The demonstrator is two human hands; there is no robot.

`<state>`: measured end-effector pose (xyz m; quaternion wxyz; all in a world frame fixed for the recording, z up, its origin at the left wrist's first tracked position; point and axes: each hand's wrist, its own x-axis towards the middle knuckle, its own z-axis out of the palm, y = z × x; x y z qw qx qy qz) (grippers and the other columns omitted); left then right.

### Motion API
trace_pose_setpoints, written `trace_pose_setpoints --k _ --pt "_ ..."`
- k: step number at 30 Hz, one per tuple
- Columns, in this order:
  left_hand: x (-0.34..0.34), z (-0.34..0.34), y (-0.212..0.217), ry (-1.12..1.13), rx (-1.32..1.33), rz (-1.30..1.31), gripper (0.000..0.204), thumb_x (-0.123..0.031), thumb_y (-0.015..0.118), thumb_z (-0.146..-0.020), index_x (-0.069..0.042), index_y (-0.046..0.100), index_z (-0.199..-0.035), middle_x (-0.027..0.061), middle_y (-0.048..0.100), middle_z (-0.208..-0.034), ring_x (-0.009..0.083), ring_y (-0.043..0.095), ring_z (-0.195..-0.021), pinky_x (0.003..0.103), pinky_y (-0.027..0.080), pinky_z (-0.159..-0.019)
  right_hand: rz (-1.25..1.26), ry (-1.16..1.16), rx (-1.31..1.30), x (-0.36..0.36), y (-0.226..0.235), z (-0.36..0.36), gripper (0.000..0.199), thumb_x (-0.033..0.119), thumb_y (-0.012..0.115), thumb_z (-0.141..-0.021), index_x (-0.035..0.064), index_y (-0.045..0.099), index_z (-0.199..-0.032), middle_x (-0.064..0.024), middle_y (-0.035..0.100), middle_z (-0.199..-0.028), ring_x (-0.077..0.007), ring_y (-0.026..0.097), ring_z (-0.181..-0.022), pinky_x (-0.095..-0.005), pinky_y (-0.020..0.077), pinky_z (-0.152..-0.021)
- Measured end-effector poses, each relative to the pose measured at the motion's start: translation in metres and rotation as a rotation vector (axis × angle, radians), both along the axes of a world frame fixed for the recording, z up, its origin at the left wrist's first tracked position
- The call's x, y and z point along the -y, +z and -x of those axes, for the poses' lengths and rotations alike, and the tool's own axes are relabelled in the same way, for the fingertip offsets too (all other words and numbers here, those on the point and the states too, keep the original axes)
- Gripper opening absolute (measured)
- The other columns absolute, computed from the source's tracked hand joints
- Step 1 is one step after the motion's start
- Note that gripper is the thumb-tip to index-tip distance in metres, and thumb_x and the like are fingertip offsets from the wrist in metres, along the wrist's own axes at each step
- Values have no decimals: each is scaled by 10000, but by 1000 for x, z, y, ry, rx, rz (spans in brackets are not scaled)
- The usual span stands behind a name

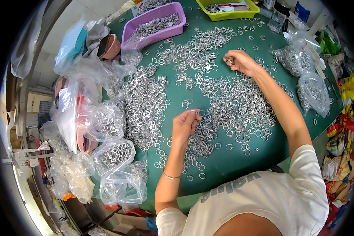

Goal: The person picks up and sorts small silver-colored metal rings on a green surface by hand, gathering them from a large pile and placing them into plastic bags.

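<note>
- Rings (240,108) lie heaped loose across the green desk (230,167)!
- Left hand (183,126) pinches one ring (194,112) between its fingers, beside many more!
- Right hand (242,63), farther up the desk, curls its fingers around a silvery piece (231,60)!

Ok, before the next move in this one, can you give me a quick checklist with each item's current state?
1. Ring pinched in the left hand: ok, one appears between the fingertips.
2. Metal piece gripped by the right hand: ok, though how many it holds, cannot tell.
3. Hands apart from each other: ok, the right is farther out.
4. Loose rings all contained: not ok, many lie spread on the green table.
5. Purple basket apart from both hands: ok.
6. Bracelet not touching any rings: cannot tell.
</note>
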<state>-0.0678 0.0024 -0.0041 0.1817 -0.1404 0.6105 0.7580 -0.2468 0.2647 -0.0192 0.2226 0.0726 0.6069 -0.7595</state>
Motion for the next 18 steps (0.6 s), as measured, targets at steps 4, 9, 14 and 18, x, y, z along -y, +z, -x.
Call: trace_pose_setpoints --k 4,9,14,18 --pt "2 3 -4 19 -36 64 206 -58 453 -895 22 566 -1048 37 583 -766 20 352 -506 156 255 -405 -137 -54 -49 4 0 -5 181 173 607 -794 40 485 -805 -50 529 -685 -93 465 -544 -241 344 -442" --pt "19 50 -18 137 -274 417 210 -30 479 -856 14 565 -1043 31 603 -703 54 437 -503 195 338 -446 -1087 202 -590 40 -9 -15 310 265 579 -819 -7 495 -942 -222 614 -840 -374 596 -804 -462 464 -692" --pt "-1 112 -12 75 -486 949 225 -40 544 -804 16 585 -1018 142 635 -715 238 594 -592 342 454 -568 -1205 373 -697 39 -22 -11 251 223 539 -842 17 503 -980 -227 608 -825 -407 583 -792 -477 467 -677" --pt "-1 126 -16 -78 -591 1262 142 -61 567 -786 -11 611 -911 210 625 -786 381 610 -746 452 478 -676 -273 379 -174 21 11 -21 198 232 514 -889 53 501 -806 -65 505 -625 -118 437 -473 -260 352 -385"
